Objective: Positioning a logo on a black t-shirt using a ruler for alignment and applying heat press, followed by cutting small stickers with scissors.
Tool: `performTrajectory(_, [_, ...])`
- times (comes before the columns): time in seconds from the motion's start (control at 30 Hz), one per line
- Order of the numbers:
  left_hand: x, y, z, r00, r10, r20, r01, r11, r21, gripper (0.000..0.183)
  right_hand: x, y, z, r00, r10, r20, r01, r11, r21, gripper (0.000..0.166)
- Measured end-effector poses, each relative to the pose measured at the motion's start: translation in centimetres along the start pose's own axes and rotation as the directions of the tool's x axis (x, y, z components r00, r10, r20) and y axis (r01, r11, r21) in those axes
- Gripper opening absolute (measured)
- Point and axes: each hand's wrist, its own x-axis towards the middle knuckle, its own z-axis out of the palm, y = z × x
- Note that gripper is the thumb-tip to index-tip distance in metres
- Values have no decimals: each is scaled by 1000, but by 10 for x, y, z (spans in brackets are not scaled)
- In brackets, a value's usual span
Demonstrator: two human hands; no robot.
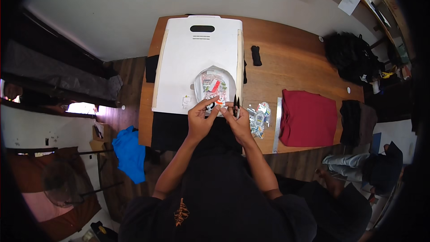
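My left hand point(200, 119) and my right hand point(239, 121) meet over the near edge of a white panel-like machine point(181, 64). Their fingertips pinch a small printed sticker or film piece point(220, 101) with orange and black marks. Black-handled scissors or snips point(237, 106) also sit in my right hand, pointing away from me. Just beyond my fingers lies a round whitish bowl or bag point(231, 80) with printed film pieces point(215, 85) in it. Black fabric point(174, 131) lies under the machine and hangs toward me. The exact hold of the fingertips is partly hidden.
Right of my hands on the wooden table point(289, 60) lie printed transfers point(260, 119), a metal ruler point(277, 124), folded red fabric point(308, 117), dark folded fabric point(357, 122) and a small black roll point(256, 55). Blue fabric point(131, 154) hangs at left. Other people are at the right.
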Motion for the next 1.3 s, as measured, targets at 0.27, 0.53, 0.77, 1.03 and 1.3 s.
performTrajectory(0.27, [1, 0, 0, 1000, 0, -7, 0, 1000, -11, 32, 3, -16, 1, 998, 45, -46, -45, 999, 1, 14])
performTrajectory(0.53, [3, 1, -3, 1000, 6, -1, -6, 1000, -6, 32, 12, -26, 0, 996, 5, -91, -15, 994, -112, 23])
performTrajectory(0.77, [4, 0, -5, 999, -32, -34, 33, 999, 9, 33, 49, -1, -22, 984, -143, 105, 173, 908, -381, 26])
performTrajectory(1.03, [4, 3, -8, 994, -79, -73, 79, 997, -9, 31, 55, -15, -21, 982, -185, 32, 140, 608, -781, 29])
performTrajectory(1.3, [6, -4, -10, 996, 10, -83, -10, 1000, -2, 30, 49, -28, -16, 975, -199, 101, 213, 697, -685, 26])
